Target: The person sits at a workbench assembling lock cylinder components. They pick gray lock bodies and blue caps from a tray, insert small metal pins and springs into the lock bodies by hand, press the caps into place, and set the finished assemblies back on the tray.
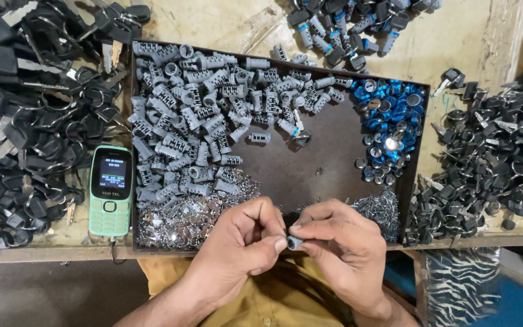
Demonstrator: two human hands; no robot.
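A worn, scratched beige workbench point(225, 24) fills the upper view under even light, its front edge running across below the middle, with grey floor point(43, 297) beneath at left and a zebra-patterned cloth point(461, 284) beside blue flooring point(522, 306) at right.

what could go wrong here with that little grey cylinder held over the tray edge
1. Both hands, left hand and right hand, pinch the small grey cylinder past the tray's near rim, above the lap; if it slips it may fall off the bench.
2. The pile of tiny silver metal pieces lies right by the wrists; a nudge could scatter them.
3. The green phone sits near the bench edge, its cable hanging.
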